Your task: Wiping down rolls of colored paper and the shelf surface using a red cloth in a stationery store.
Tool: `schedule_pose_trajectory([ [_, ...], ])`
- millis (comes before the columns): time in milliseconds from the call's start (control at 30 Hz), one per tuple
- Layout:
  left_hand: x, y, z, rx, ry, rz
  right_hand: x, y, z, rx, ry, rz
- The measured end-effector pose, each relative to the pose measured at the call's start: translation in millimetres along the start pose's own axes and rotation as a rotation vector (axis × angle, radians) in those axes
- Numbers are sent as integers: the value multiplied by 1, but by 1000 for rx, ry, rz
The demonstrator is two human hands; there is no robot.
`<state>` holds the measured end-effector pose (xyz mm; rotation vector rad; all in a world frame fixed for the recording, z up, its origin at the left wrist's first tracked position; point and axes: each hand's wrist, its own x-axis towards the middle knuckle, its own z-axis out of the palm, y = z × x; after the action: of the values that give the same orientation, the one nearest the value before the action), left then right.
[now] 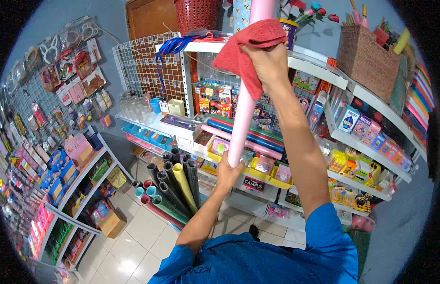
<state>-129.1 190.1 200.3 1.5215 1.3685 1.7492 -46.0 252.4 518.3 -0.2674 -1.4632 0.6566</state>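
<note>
A long pink roll [241, 124] stands tilted upright in front of me, its top running out of the picture. My left hand [229, 173] grips it around the lower end. Higher up, my right hand [268, 65] presses a folded red cloth [241, 49] around the same roll. Behind the roll, more rolls lie flat on a shelf, among them a blue roll [220, 126] and a pink roll [266, 151]. Below and left of my left hand, several rolls stand upright together, including a yellow roll [183, 183], black ones and a green roll [166, 206].
White shelves [372, 142] with boxed goods curve along the right. A woven basket [365, 58] and a red plastic basket [198, 16] stand up high. Left are a wire rack [46, 81] with hanging goods, low shelves [83, 177] and a cardboard box [112, 223] on the tiles.
</note>
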Motion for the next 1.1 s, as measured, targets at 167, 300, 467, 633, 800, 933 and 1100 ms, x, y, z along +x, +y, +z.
schedule_pose_trajectory([
  [167, -1, -6, 1, -214, -262, -78, -28, 13, -21, 34, -27, 39],
  [300, 3, 6, -4, -467, -619, -261, -59, 25, -34, 335, -102, 171],
  [467, 11, 44, -19, -849, -861, -424, -109, 34, -50, 240, -121, 669],
  [633, 12, 67, -22, -1131, -893, -490, -185, 103, -77, 443, -184, 768],
  [800, 18, 66, -29, -684, -707, -408, -184, 89, -62, 405, -158, 734],
  [933, 18, 75, -16, -38, -284, -77, -154, 75, -37, 411, 21, 681],
  [1100, 7, 88, -14, 464, 102, 43, -114, 56, -26, 360, 155, 636],
])
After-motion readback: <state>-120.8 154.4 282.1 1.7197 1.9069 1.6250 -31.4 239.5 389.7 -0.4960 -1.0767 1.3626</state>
